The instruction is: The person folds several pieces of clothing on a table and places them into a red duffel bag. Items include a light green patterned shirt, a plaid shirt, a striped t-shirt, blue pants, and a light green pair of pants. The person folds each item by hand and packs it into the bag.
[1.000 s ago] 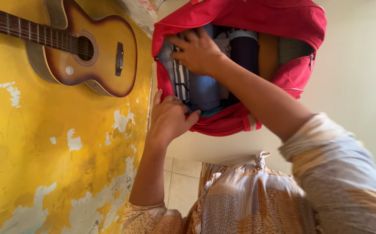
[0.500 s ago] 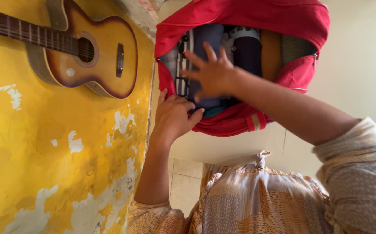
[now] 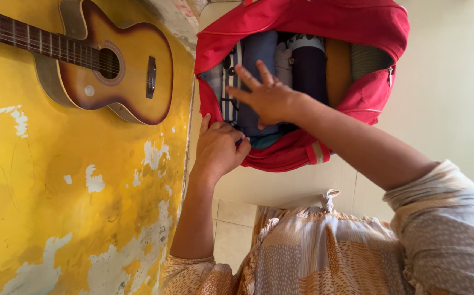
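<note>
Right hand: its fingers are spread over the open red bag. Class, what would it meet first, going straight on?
Probably the striped folded garment at the red bag's edge; the right hand points there, though depth is unclear.

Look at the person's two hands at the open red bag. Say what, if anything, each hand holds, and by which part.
The left hand grips the red fabric bag by its open edge. The right hand, fingers spread, holds nothing above the rolled clothes.

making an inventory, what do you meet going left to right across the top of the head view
guitar → striped garment → blue rolled garment → dark rolled garment → mustard garment → grey-green garment, all inside the red bag
</note>
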